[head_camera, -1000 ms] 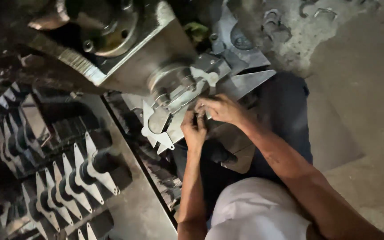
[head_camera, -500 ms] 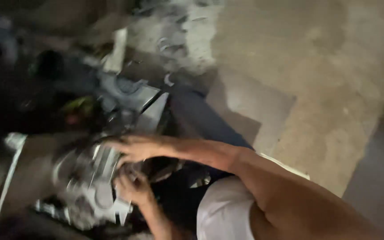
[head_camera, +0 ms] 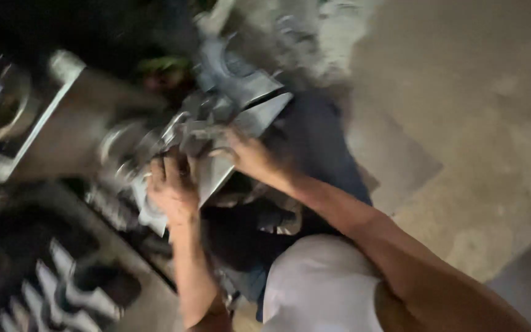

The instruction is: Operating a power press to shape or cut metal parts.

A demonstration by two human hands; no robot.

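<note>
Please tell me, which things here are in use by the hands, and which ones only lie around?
In use:
left hand and right hand, both on the grey metal part.

Lying around:
row of similar metal parts at lower left;
scattered metal pieces on the concrete floor.

The scene is dimly lit; the upper left is swallowed by near-black shadow; the concrete floor (head_camera: pixel 480 110) on the right is lit more evenly by soft, warm light; strong motion blur is spread over the whole frame; the metal parts (head_camera: pixel 216 123) are smeared into pale streaks with dull glare; the edges of both hands are softened; no detail is held sharp anywhere.
</note>
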